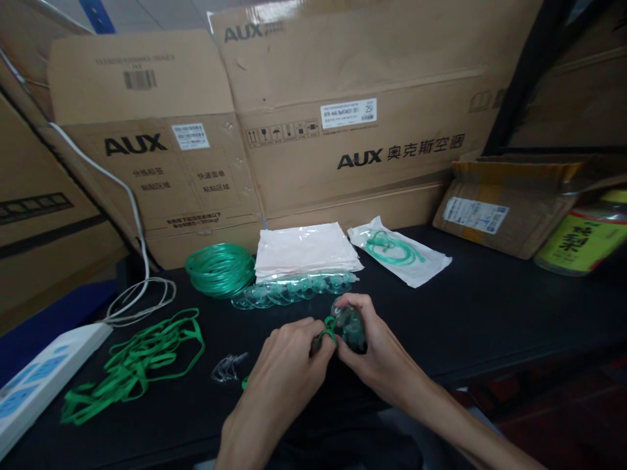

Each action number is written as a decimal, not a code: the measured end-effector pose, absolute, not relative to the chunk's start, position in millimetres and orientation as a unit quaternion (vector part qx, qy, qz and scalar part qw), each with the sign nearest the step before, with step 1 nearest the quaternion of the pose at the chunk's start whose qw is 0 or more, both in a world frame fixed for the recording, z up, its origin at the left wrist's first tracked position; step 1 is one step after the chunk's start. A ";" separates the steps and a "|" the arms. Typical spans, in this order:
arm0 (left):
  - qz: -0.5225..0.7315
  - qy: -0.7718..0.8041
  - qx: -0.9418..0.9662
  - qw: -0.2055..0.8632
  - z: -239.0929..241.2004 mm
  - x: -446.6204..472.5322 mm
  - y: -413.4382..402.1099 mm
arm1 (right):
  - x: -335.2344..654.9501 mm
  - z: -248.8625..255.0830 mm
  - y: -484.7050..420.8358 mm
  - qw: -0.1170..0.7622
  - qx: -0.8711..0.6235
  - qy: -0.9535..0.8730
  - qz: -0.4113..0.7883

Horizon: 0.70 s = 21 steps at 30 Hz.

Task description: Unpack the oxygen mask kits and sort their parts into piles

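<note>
Head view, left hand: the left hand (289,365) sits low over the near edge of the table, knuckles up, with its fingertips pinched on a green strap (325,337).
Head view, right hand: the right hand (377,343) is wrapped around a clear mask (351,326), thumb on top and fingers curled behind it.
Hands together: the two hands meet fingertip to fingertip, each one closed on its piece, and the strap loops at the mask's left edge.
Where the mask is: it is held just above the black table (490,313), near the front middle and just in front of the row of masks (287,294).
Row of masks: clear greenish shells lie overlapped in a line, touching the front of the stack of pouches (304,251).
Coil of tubing: the green coil of tubing (220,269) lies flat just left of the pouches.
Sealed pack: a sealed pack (406,258) with green tubing inside lies to the right of the stack, tilted.
Loose straps: a tangled pile of green bands (137,362) lies well to the left of the hands.
Clear clips: small clear clips (228,367) lie between the bands and the left hand.
Left edge: a white power strip (44,382) sits here, with a white cable (142,290) looped behind it.
Behind: cardboard boxes (343,111) printed AUX stand along the back.
Right side: a yellow-green jar (582,238) lies on its side beside a brown carton (504,209).
</note>
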<state>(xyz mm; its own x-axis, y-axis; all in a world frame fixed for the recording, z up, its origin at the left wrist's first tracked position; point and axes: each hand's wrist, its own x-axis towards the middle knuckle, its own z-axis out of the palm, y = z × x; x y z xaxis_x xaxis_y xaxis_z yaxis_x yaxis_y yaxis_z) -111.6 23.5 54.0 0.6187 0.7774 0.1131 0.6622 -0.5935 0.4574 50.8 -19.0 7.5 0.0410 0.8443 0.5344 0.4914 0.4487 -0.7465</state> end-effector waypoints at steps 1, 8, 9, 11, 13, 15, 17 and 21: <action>0.151 0.405 0.881 0.192 54.4 -112.2 23.5 | 51.1 7.2 -18.6 0.522 -0.499 -0.671 0.168; 0.127 0.379 0.888 0.228 66.4 -119.0 15.9 | 53.2 6.5 -16.0 0.516 -0.540 -0.645 0.164; 0.122 0.372 0.890 0.235 69.0 -120.9 13.1 | 53.5 6.0 -14.9 0.519 -0.549 -0.635 0.162; 0.117 0.362 0.892 0.242 74.5 -124.9 6.0 | 54.6 4.4 -12.4 0.528 -0.570 -0.611 0.153; 0.114 0.363 0.890 0.250 81.1 -128.9 -2.3 | 56.6 2.5 -9.8 0.539 -0.593 -0.582 0.138; 0.106 0.363 0.886 0.268 89.2 -132.7 -10.1 | 59.2 0.7 -7.7 0.549 -0.610 -0.557 0.129; 0.110 0.363 0.879 0.289 97.5 -137.3 -14.3 | 61.7 -0.7 -6.3 0.552 -0.620 -0.542 0.134; 0.195 0.400 0.857 0.261 109.4 -159.8 -4.5 | 63.7 -3.0 -5.7 0.543 -0.620 -0.544 0.158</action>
<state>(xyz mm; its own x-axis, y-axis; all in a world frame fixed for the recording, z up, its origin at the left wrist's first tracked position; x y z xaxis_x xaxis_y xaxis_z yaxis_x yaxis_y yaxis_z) -159.8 -4.5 109.4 0.6040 0.7869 0.1265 0.5831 -0.5445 0.6029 63.7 -5.7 -3.0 0.3583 0.8456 0.3957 0.5030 0.1822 -0.8449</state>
